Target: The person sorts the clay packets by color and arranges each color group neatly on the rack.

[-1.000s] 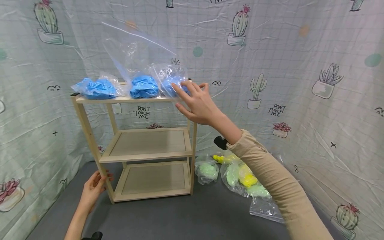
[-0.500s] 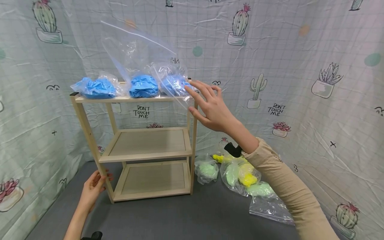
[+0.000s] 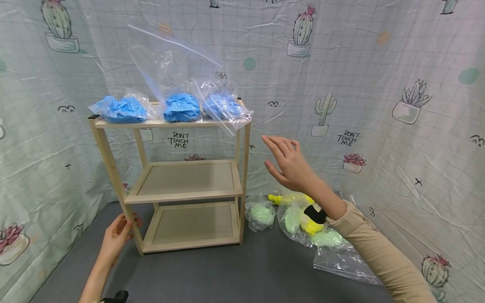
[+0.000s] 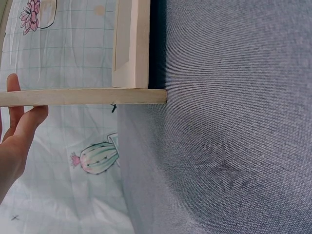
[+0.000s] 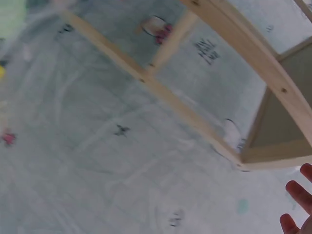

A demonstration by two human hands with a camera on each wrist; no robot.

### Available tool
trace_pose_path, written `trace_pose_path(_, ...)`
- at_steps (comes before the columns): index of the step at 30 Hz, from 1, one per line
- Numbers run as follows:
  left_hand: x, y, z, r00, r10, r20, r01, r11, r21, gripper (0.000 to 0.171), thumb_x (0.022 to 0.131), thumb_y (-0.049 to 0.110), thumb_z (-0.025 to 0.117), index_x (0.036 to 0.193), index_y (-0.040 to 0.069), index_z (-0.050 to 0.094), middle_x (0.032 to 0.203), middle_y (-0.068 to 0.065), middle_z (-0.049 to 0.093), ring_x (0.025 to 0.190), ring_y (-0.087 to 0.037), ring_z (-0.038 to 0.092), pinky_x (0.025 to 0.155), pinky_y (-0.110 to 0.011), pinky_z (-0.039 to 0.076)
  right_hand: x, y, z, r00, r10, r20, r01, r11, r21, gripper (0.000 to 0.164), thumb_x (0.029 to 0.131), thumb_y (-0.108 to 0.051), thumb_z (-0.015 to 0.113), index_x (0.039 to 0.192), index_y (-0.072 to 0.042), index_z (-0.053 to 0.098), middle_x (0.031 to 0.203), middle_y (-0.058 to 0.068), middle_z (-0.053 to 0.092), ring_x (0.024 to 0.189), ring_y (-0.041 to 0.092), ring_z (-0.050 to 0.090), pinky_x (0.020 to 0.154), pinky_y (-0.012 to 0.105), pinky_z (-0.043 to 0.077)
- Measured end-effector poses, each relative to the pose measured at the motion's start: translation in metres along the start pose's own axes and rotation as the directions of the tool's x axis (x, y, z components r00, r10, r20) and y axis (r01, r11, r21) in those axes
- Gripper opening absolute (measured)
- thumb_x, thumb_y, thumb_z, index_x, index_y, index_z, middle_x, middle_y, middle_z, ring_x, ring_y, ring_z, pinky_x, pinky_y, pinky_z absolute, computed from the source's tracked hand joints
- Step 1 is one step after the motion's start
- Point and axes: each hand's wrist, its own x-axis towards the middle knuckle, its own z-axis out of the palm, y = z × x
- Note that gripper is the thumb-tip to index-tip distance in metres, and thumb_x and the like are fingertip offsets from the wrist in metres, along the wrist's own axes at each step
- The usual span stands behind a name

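Observation:
A light wooden shelf rack (image 3: 183,197) with three levels stands on the grey surface. My left hand (image 3: 115,237) holds its front left post (image 4: 83,97) low down, the thumb on one side and fingers on the other. My right hand (image 3: 289,164) hovers in the air to the right of the rack, fingers extended and holding nothing. Only its fingertips (image 5: 298,194) show in the right wrist view. On the top shelf lie three clear plastic bags with crumpled blue contents: a left bag (image 3: 123,110), a middle bag (image 3: 182,108) and a right bag (image 3: 223,105) overhanging the front edge.
Right of the rack, clear bags hold pale green lumps (image 3: 261,213) and yellow pieces (image 3: 311,226), partly behind the right forearm. A flat bag end (image 3: 341,263) lies in front of them. A cactus-print curtain (image 3: 363,63) surrounds the grey surface (image 3: 212,275).
My right hand has left the right-hand blue bag and moved right and down. The bag's corner now hangs over the shelf edge. The left hand stays on the post.

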Motion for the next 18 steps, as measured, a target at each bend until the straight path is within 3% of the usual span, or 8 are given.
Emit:
trace_pose_path(11,0.000,0.001,0.001,1.000,0.001,0.000,-0.001,1.000,0.004,0.026,0.095,0.016,0.040,0.120,0.017,0.048,0.098,0.023,0.059,0.089,0.009,0.057,0.065,-0.014,0.045,-0.074,0.004,0.054,1.000,0.013,0.020,-0.013,1.000,0.008,0.048,0.097,-0.033,0.027,0.129,0.000,0.043,0.116,0.014,0.052,0.102,0.028,0.048,0.079,0.050,0.032)
trace_pose_path(18,0.000,0.002,0.001,1.000,0.006,-0.005,-0.006,1.000,0.002,0.025,0.095,0.016,0.040,0.119,0.016,0.048,0.098,0.022,0.061,0.089,0.009,0.058,0.065,-0.014,0.045,-0.105,0.004,0.082,0.994,0.076,0.082,-0.076,0.997,-0.004,0.042,0.092,-0.024,0.046,0.128,-0.003,0.044,0.119,0.013,0.051,0.104,0.028,0.048,0.080,0.050,0.033)
